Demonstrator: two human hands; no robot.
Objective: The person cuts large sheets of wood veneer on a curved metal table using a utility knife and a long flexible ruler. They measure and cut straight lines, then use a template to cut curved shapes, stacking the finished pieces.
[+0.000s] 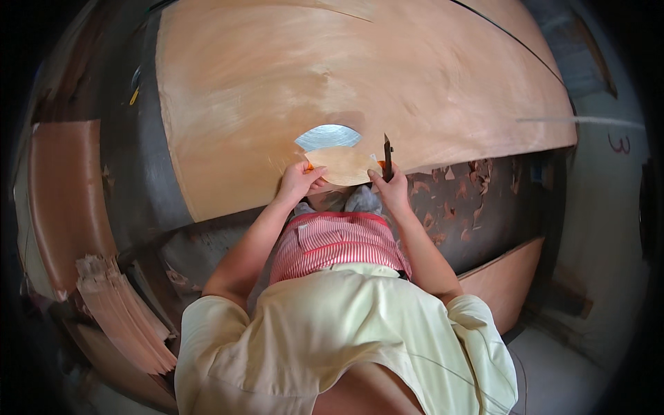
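A small light-tan wood veneer piece [341,164] with a rounded outline is held between my hands. My left hand [300,182] pinches its left edge. With my right hand [393,190] I grip its right edge, and a dark knife [387,158] with its pointed blade aimed away from me is in the same hand. Something orange shows at the fingertips of both hands; I cannot make out what it is. Just beyond the piece, a silvery curved plate [328,135] lies on the large veneer sheet [360,76], its near edge covered by the piece.
Torn veneer scraps [477,183] lie on the dark surface at the right. A reddish-brown veneer sheet [66,187] and a stack of ragged strips [124,315] are at the left. Another brown sheet [508,277] stands low on the right. A small yellow-tipped tool [134,95] lies at the far left.
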